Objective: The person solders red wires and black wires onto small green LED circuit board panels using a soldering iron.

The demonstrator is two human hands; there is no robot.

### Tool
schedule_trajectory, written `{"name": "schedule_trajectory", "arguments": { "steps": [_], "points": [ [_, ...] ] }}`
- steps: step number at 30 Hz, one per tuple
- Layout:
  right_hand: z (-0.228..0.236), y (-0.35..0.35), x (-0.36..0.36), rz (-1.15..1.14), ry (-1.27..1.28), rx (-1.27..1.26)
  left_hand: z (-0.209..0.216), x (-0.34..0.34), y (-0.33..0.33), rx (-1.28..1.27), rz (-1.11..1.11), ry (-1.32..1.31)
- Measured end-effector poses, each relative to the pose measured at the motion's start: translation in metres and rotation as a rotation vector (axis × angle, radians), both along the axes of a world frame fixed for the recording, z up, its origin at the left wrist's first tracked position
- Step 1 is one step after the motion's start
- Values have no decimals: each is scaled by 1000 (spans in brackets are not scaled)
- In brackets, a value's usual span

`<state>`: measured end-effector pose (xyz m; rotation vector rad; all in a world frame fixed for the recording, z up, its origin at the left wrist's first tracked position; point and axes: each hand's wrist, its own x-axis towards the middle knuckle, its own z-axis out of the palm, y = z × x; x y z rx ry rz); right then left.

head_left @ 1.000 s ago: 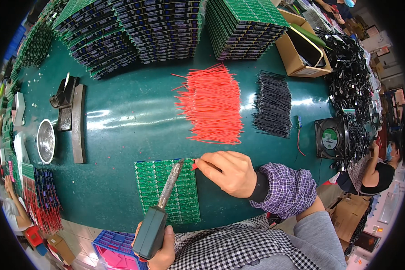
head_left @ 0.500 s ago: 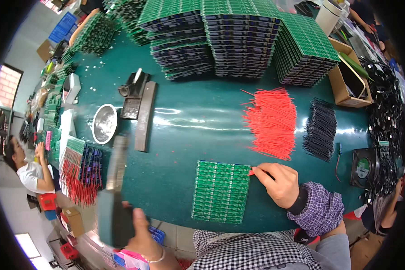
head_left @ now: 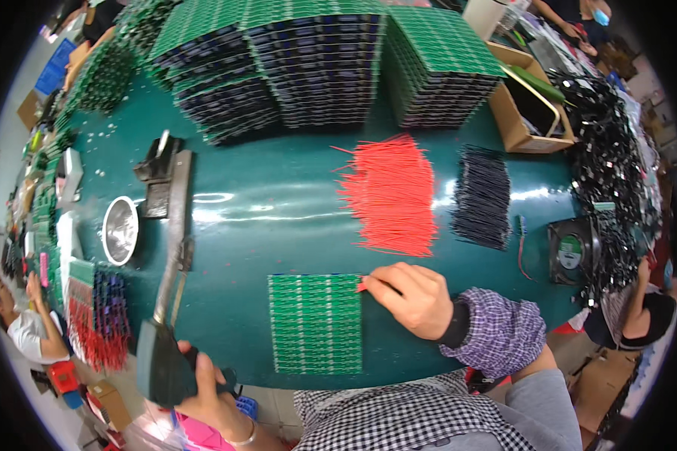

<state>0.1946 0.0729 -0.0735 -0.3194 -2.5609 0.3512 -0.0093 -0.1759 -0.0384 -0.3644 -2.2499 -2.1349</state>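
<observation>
L hand (head_left: 212,391) grips soldering gun (head_left: 156,361) at board's (head_left: 316,327) 9 o'clock; R hand (head_left: 411,302) pinches red wire (head_left: 362,286), 2 o'clock, prob. for steadiness.

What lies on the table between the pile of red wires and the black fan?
In the head view, next to the red wires lies a pile of black wires, then, nearer to the fan, a small strip with a thin red wire.

From the board (head_left: 316,323), the left grip (head_left: 207,391) holds a soldering gun (head_left: 160,368) at eight o'clock; the right grip (head_left: 414,301) pinches red wire (head_left: 362,285) at two.
</observation>
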Motion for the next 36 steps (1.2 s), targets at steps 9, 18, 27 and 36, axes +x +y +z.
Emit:
{"name": "schedule_trajectory", "arguments": {
  "steps": [9, 18, 27, 36],
  "points": [
    [-1, -3, 11, 38, 132, -40, -2, 75, -20, -177, -229, -296],
    [-13, -6, 11, 35, 70, -87, 7, 84, -17, -694, -530, -206],
    [-9, -8, 7, 2, 62, -82, 30, 80, 4, -761, -565, -309],
    [-9, -7, 8, 12, 44, -67, 22, 79, 3, -705, -622, -253]
  ]
}}
